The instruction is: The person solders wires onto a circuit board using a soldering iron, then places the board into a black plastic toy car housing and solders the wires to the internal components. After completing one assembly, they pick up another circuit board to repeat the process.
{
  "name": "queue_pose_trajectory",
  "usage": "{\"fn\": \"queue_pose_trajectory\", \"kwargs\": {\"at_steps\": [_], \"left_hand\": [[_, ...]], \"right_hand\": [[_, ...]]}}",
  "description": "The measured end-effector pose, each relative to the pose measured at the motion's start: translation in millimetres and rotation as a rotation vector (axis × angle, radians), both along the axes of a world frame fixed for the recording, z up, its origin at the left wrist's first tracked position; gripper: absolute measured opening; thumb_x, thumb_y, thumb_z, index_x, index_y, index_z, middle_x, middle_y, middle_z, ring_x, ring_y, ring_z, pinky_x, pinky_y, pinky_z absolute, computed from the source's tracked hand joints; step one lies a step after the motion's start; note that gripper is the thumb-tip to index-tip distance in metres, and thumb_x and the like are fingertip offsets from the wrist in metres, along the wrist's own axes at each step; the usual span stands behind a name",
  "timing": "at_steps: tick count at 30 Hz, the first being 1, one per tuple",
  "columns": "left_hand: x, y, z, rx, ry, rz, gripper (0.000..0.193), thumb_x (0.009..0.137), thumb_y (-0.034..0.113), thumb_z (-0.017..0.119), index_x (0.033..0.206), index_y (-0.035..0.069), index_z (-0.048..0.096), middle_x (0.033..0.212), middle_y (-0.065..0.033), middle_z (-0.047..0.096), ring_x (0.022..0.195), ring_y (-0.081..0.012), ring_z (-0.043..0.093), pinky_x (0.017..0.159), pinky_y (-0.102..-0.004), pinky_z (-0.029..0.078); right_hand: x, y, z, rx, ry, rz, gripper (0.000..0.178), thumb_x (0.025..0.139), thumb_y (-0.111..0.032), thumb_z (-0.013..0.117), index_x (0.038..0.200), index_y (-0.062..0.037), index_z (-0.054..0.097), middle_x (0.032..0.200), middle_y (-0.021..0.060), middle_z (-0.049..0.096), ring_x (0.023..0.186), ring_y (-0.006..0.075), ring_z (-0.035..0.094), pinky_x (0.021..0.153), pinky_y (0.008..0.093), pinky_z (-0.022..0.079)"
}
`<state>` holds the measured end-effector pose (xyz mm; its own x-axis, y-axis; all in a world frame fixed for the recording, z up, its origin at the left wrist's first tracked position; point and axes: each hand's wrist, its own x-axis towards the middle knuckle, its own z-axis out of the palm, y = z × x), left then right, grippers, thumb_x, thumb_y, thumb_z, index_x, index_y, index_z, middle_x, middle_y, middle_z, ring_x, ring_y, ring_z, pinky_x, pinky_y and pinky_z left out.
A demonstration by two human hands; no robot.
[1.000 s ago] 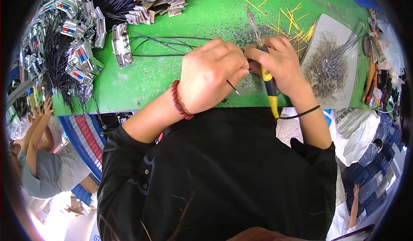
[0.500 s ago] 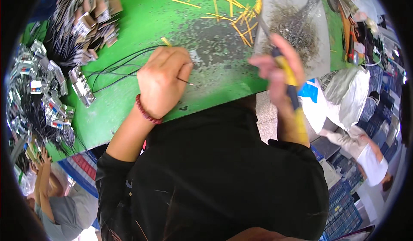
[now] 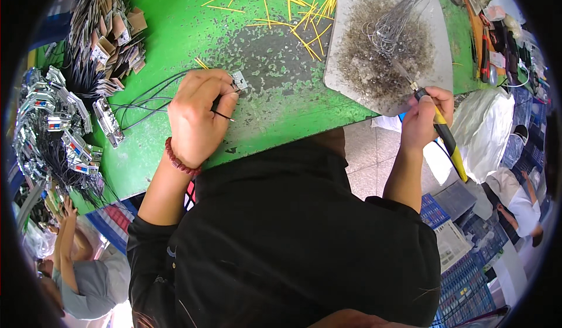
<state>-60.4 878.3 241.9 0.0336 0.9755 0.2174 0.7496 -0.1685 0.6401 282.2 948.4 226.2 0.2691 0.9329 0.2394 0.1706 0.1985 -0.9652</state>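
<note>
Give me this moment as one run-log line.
Left grip: holds black wire | right grip: holds yellow-and-black soldering iron, tip over debris, contact unclear | nearby: yellow sticks on green table

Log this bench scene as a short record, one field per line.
Left hand: the left hand pinches a black wire, its end poking out; a small silvery square lies by its fingertips
Right hand: the right hand grips a yellow-and-black soldering iron
Iron tip: over dark debris on a gray sheet; contact unclear
Table: green, worn table
Far side: thin yellow sticks, beside the sheet
Left side: heaped metal parts, cardboard pieces
</note>
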Motion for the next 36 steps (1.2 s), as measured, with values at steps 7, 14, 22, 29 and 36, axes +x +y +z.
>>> {"fn": "queue_pose_trajectory", "kwargs": {"at_steps": [7,14,22,29,36], "left_hand": [[1.7,-1.1,-0.4,-0.022,0.015,0.018,0.011,0.073,0.000,0.072,0.078,0.003,0.063,0.090,-0.0083,0.068,0.082,-0.0263,0.063,0.072,-0.0351,0.052],[-1.4,-0.2,1.0,-0.022,0.032,0.007,0.011,0.072,0.000,0.072,0.076,0.003,0.062,0.089,-0.0081,0.067,0.082,-0.0268,0.063,0.071,-0.0356,0.052],[-4.0,-2.3,-3.5,0.008,0.000,0.009,0.010,0.075,-0.001,0.070,0.075,0.002,0.061,0.090,-0.0097,0.068,0.084,-0.0277,0.064,0.076,-0.0358,0.052],[-2.4,-5.5,-12.8,0.066,0.004,0.063,0.008,0.072,0.003,0.067,0.078,0.005,0.061,0.088,-0.0049,0.066,0.082,-0.0270,0.062,0.067,-0.0374,0.054],[-0.3,-5.0,-15.3,0.081,-0.001,0.113,0.012,0.072,0.001,0.070,0.073,0.005,0.059,0.088,-0.0052,0.067,0.079,-0.0254,0.062,0.068,-0.0349,0.053]], "right_hand": [[9.9,3.6,-8.0,0.006,0.078,0.042,0.011,0.078,0.000,0.056,0.090,0.0015,0.057,0.072,0.0053,0.058,0.056,0.0103,0.056,0.056,0.0214,0.046],[1.8,3.6,-5.9,-0.035,0.025,0.003,0.011,0.078,0.002,0.051,0.089,0.0022,0.055,0.069,0.0072,0.055,0.054,0.0110,0.052,0.054,0.0219,0.044],[-31.5,-19.2,8.5,0.028,0.199,0.311,0.013,0.082,-0.011,0.051,0.086,0.0013,0.048,0.067,0.0114,0.053,0.054,0.0121,0.046,0.053,0.0239,0.038],[-114.5,-42.7,-2.1,-0.094,0.216,0.488,0.022,0.081,-0.017,0.059,0.089,0.0010,0.049,0.072,0.0148,0.055,0.056,0.0156,0.051,0.056,0.0259,0.043],[-129.3,-42.7,-10.6,-0.114,0.150,0.518,0.019,0.078,-0.011,0.059,0.090,0.0027,0.052,0.069,0.0113,0.054,0.055,0.0140,0.050,0.052,0.0248,0.043]]}}
